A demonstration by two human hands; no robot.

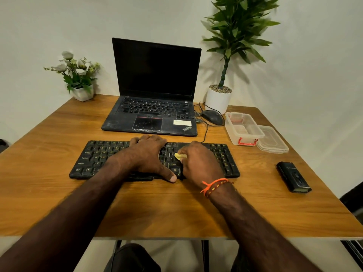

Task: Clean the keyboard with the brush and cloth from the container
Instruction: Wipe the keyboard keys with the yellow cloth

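Observation:
A black keyboard (94, 160) lies across the middle of the wooden table. My left hand (148, 154) rests flat on its centre keys, fingers spread, thumb at the front edge. My right hand (198, 163) sits on the right half of the keys and grips a small yellow item (179, 156), of which only the tip shows; whether it is the cloth or the brush I cannot tell. The clear plastic container (243, 128) with red clips stands open at the right, and its lid (273, 140) lies beside it.
An open black laptop (155, 91) stands behind the keyboard, with a wired mouse (213, 117) to its right. A white flower pot (82, 93) sits at the back left, a potted plant (219, 99) at the back right. A black case (293, 176) lies near the right edge.

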